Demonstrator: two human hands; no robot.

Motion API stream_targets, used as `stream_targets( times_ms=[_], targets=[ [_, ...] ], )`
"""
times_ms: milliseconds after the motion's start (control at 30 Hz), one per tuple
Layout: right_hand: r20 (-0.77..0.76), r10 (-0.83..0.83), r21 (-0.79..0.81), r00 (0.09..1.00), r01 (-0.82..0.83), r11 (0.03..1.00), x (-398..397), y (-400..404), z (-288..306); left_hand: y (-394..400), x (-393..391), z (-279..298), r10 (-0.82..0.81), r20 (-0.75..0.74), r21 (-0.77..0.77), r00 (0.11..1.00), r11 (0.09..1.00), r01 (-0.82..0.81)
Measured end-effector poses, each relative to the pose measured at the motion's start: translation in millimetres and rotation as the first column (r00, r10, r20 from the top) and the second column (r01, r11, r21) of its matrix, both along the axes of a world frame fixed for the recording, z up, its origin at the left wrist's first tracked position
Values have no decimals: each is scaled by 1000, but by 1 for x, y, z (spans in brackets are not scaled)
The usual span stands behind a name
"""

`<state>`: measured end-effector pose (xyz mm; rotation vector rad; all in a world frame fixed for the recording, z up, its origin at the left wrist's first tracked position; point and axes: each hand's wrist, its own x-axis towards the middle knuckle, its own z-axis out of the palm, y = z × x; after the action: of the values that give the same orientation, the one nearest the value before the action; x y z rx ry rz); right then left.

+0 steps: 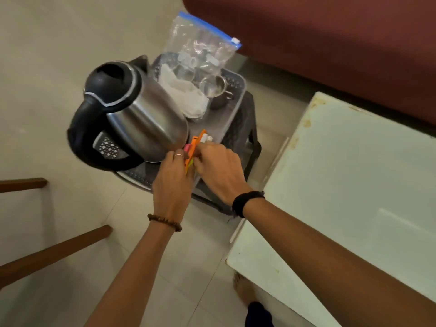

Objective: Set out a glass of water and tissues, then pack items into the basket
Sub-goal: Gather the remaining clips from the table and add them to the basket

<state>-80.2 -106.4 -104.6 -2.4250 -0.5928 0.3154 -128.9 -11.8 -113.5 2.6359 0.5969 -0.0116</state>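
A grey plastic basket (236,107) stands on a dark stool (250,142). Inside it are a steel kettle (132,119) with a black handle and lid, white tissues (181,93), a small steel cup (215,89) and a clear zip bag (203,46) with a blue seal leaning at the back. My left hand (172,178) and my right hand (217,171) meet over the basket's near edge. Together they hold a bundle of flat orange, pink and white items (197,147), fingers curled round it.
A white table (354,185) stands to the right, close to the stool. A dark red sofa (330,43) runs along the back. Wooden chair legs (54,251) lie at the left over the tiled floor. A bare foot (244,291) shows below.
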Motion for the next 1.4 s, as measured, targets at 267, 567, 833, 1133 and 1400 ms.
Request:
stream_targets(
  times_ms=[267,567,833,1133,1400],
  targets=[
    [-162,-392,95,906,410,907,-60,-198,-4,-172,-32,11,-131,-11,-291,991,949,122],
    [-207,-688,60,695,711,700,-183,-492,-4,-482,-118,4,-528,-44,-436,848,774,459],
    [-174,-875,-5,452,888,460,-303,-701,-8,-690,-198,-1,-786,-67,-475,615,567,673],
    [-232,-970,-56,75,994,90,-379,-800,-49,-819,-218,-42,-974,-29,-257,226,226,940],
    [-160,-985,-341,70,932,122,-399,-816,-80,-865,-210,-71,-988,-146,-130,46,66,989]
  ],
)
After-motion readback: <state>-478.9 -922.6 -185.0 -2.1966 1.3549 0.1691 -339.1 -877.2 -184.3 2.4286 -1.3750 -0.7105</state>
